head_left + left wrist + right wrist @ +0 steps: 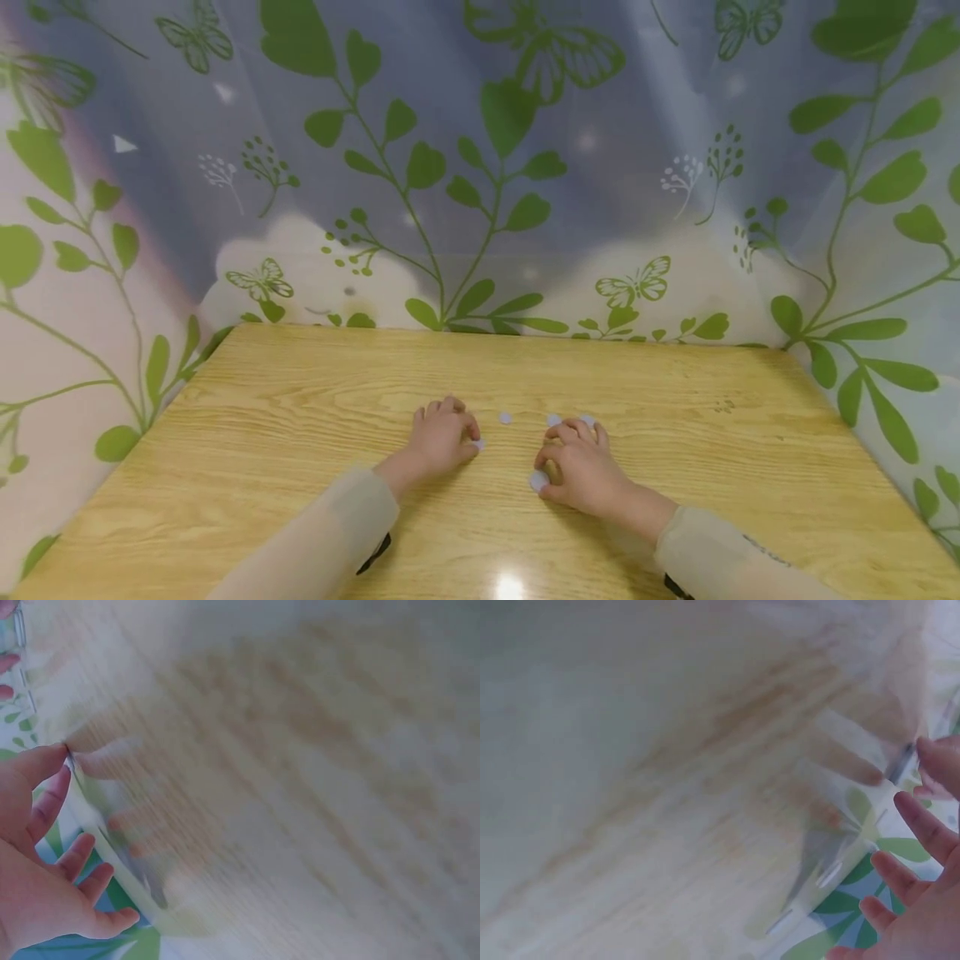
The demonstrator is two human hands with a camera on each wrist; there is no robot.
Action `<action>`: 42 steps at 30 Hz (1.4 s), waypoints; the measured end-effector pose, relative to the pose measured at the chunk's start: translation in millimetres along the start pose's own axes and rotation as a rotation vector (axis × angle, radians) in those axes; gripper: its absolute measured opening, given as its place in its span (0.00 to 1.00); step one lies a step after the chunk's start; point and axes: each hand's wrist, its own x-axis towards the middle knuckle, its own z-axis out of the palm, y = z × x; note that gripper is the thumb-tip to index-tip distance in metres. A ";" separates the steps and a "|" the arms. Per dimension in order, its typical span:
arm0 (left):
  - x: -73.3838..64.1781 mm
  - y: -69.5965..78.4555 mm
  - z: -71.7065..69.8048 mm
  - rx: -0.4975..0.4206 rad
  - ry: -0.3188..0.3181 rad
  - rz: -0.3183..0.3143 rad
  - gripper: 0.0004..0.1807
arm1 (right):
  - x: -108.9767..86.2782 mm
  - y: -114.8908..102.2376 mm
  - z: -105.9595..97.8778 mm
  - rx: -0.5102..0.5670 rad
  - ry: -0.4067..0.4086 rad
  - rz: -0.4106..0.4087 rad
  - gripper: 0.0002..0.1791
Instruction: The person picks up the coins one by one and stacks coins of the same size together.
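Several small pale bluish-white discs lie on the wooden table. My left hand pinches one disc between thumb and forefinger, low at the table surface. Just to the right, my right hand has thumb and forefinger at the edge of another disc. Beyond its fingers sit two more discs, a middle one and a right one, both partly hidden. A further disc lies between the hands, untouched. In the wrist views, the left hand and right hand keep their other fingers spread.
The light wood-grain table has a glossy surface that reflects a lamp near its front edge. Behind it and along both sides hangs a curtain printed with green leaves and butterflies. Small dark marks show on the tabletop at right.
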 end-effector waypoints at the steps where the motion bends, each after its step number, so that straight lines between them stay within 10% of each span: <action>1: -1.0 -0.1 0.6 -0.005 -0.002 0.003 0.04 | 0.8 0.3 -0.6 0.001 0.002 -0.001 0.14; 24: -18.4 -0.3 5.2 -0.013 0.004 0.064 0.04 | 82.3 -5.5 -8.0 -0.036 -0.051 0.108 0.08; 42: -24.3 10.9 2.8 -0.007 -0.028 0.080 0.04 | 98.5 -12.4 1.5 -0.107 -0.069 0.088 0.07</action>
